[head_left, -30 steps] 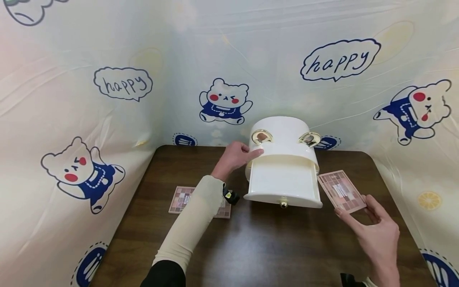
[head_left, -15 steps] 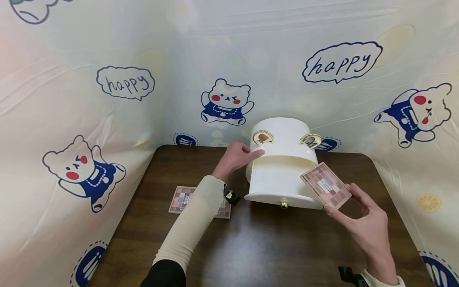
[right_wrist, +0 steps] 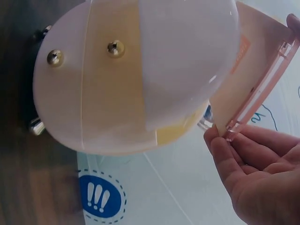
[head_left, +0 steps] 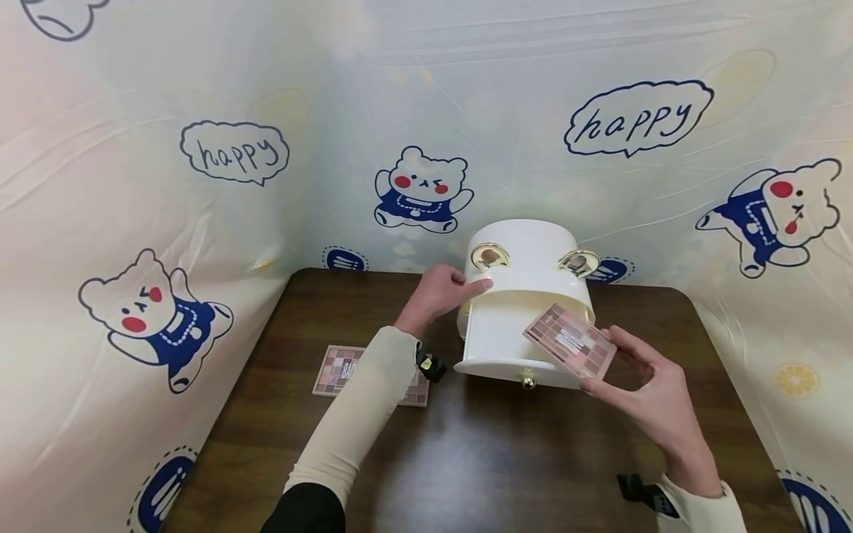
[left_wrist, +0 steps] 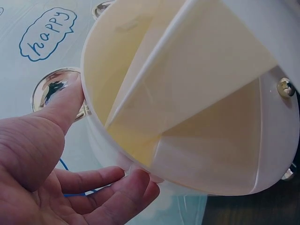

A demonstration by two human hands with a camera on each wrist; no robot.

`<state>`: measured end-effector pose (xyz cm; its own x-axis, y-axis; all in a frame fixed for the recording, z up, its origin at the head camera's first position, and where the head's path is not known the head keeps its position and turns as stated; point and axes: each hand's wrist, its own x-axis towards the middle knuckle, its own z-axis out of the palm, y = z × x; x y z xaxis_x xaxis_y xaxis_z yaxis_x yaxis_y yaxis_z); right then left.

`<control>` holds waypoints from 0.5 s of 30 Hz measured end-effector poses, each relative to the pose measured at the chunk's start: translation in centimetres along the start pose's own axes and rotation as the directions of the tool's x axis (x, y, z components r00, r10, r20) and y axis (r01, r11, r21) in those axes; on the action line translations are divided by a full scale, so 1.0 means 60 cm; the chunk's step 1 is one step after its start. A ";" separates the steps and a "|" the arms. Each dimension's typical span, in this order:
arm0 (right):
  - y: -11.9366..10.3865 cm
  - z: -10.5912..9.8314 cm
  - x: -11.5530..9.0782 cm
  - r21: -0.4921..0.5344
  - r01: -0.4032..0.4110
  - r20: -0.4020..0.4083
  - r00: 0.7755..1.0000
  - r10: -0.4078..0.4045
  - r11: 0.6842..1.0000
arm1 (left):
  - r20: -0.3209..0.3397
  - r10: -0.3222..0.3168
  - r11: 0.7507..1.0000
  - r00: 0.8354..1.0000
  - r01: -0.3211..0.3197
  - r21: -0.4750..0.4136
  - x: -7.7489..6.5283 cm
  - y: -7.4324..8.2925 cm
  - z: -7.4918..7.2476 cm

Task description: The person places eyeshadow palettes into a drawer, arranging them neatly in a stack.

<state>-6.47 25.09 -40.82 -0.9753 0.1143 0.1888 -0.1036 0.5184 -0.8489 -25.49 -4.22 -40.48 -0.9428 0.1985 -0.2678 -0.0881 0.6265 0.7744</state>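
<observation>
A cream left sleeve (head_left: 353, 414) meets black fabric (head_left: 306, 511) farther up the arm; the right sleeve (head_left: 706, 512) is also cream, and a compact black device (head_left: 433, 368) sits at each wrist.

White box (head_left: 523, 248), pink cosmetics (head_left: 338, 372) on table (head_left: 473, 466)

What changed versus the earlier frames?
Right hand carried the pink checkered palette leftward, from the white organizer's right side to overlapping the open drawer in the head view. Nothing newly gripped or released.

Unchanged: left hand on the organizer, drawer open, table palette left of the sleeve.
</observation>
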 end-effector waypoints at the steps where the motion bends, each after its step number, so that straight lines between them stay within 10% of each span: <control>1: -0.002 0.002 0.004 0.014 0.008 0.017 1.000 -0.008 1.000 | -0.001 0.003 1.000 1.000 -0.003 0.002 0.000 0.000 0.000; 15: -0.032 0.028 0.061 -0.068 -0.013 0.216 0.976 0.027 0.998 | 0.003 0.022 0.999 1.000 -0.022 0.034 0.005 -0.002 0.000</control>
<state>-10.16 23.10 -39.33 -0.9969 -0.0575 0.0542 -0.0775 0.5734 -0.8156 -25.77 -4.25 -40.61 -0.9434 0.2150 -0.2525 -0.0560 0.6472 0.7603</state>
